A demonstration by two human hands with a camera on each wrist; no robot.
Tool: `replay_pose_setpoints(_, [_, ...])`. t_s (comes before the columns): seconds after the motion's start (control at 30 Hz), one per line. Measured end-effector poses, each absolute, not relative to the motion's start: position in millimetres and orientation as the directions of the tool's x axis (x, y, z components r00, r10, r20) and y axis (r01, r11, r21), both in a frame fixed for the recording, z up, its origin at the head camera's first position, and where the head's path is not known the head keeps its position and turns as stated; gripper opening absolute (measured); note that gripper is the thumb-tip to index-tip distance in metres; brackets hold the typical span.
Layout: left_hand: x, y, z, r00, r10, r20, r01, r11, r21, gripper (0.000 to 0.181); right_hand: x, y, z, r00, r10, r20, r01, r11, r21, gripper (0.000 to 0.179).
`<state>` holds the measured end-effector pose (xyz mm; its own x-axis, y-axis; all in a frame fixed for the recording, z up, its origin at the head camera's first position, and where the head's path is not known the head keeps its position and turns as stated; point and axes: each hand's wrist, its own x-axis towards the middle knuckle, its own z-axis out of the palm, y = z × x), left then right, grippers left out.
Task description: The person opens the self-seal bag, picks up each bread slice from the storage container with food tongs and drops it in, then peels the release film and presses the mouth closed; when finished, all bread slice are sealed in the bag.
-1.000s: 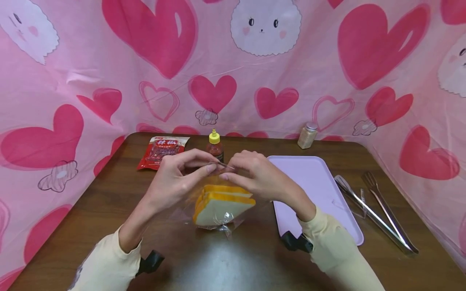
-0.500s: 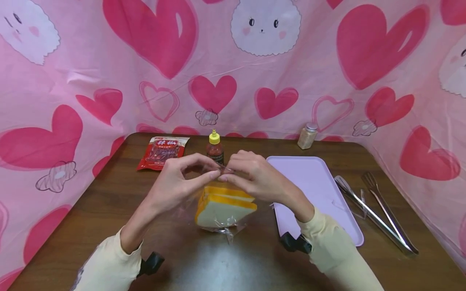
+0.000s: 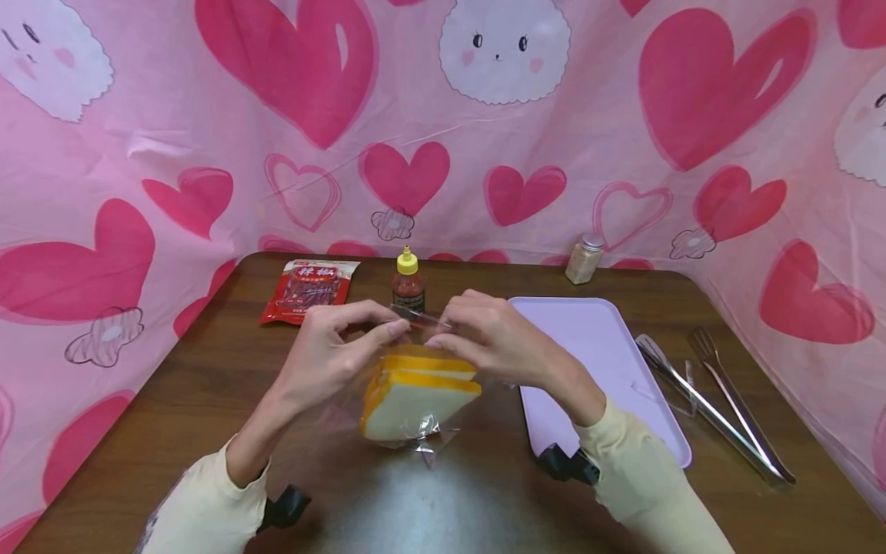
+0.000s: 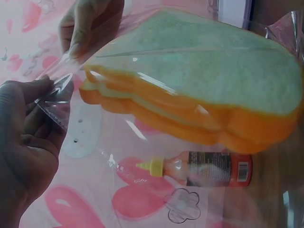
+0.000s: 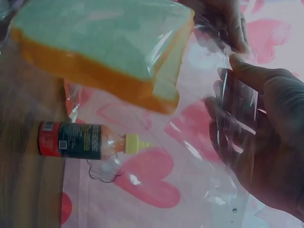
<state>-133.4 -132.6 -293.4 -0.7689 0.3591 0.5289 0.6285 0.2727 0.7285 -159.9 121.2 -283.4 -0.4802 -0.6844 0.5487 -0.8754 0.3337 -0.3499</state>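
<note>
Two slices of white bread [image 3: 418, 408] with orange-yellow crusts sit inside a clear plastic bag [image 3: 428, 317], held up over the middle of the table. My left hand [image 3: 331, 355] pinches the bag's top edge between thumb and fingers. Opposite it, the right hand [image 3: 500, 338] pinches the same edge, and a short strip of film stretches between the two. In the right wrist view, several fingers of the right hand [image 5: 280, 118] show through the film. The bread [image 4: 204, 71] fills the upper part of the left wrist view, its lower end wrapped in crumpled plastic.
Behind the hands stands a sauce bottle [image 3: 408, 286] with a yellow cap. A red packet [image 3: 310, 291] lies back left, and a small shaker jar [image 3: 584, 259] stands back right. The purple tray [image 3: 588, 331] is right of the bag, with metal tongs [image 3: 720, 408] beyond it.
My hands first came together, then moved apart slightly, pulling the film between them taut. The bagged bread has swung a little left and down since half a second ago.
</note>
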Motion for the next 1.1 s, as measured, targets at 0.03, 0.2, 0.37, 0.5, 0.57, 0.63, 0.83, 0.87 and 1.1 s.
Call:
replay_pose_setpoints(0.03, [-133.4, -132.8, -293.4, -0.768, 0.354, 0.533, 0.63, 0.274, 0.726, 0.013, -160.2, 122.9, -284.1, -0.489, -0.685, 0.54, -0.87, 0.339, -0.357, 0.012])
replay_pose_setpoints(0.2, [-133.6, -132.5, -292.7, -0.766, 0.333, 0.55, 0.635, 0.264, 0.726, 0.011, -159.9, 131.2, -286.0, -0.537, -0.692, 0.482, -0.836, 0.361, -0.414, 0.012])
replay_pose_setpoints(0.37, [-133.4, -134.3, -292.7, -0.791, 0.288, 0.54, 0.607, 0.251, 0.754, 0.009, -158.6, 139.8, -286.0, -0.576, -0.686, 0.445, -0.807, 0.39, -0.443, 0.015])
replay_pose_setpoints(0.5, [-133.8, -136.9, -292.0, -0.801, 0.259, 0.54, 0.594, 0.231, 0.771, 0.009, -158.3, 146.6, -287.7, -0.589, -0.677, 0.441, -0.798, 0.402, -0.449, 0.016])
replay_pose_setpoints(0.57, [-133.8, -137.5, -291.5, -0.8, 0.251, 0.545, 0.596, 0.223, 0.772, 0.008, -158.3, 150.0, -288.9, -0.593, -0.674, 0.44, -0.795, 0.404, -0.452, 0.017])
replay_pose_setpoints(0.63, [-133.8, -137.5, -291.5, -0.799, 0.245, 0.548, 0.596, 0.212, 0.774, 0.007, -158.4, 153.6, -290.3, -0.596, -0.673, 0.438, -0.792, 0.404, -0.458, 0.017])
replay_pose_setpoints(0.83, [-134.2, -139.8, -290.1, -0.82, 0.195, 0.538, 0.569, 0.172, 0.804, 0.006, -159.0, 164.3, -294.1, -0.577, -0.667, 0.471, -0.807, 0.376, -0.455, 0.018])
replay_pose_setpoints(0.87, [-134.6, -140.6, -290.0, -0.823, 0.187, 0.536, 0.565, 0.164, 0.809, 0.006, -159.2, 166.0, -294.7, -0.568, -0.667, 0.482, -0.814, 0.367, -0.451, 0.017])
replay_pose_setpoints(1.1, [-136.6, -145.1, -293.0, -0.814, 0.181, 0.553, 0.579, 0.171, 0.797, 0.006, -160.8, 175.9, -300.5, -0.543, -0.645, 0.538, -0.833, 0.329, -0.446, 0.021])
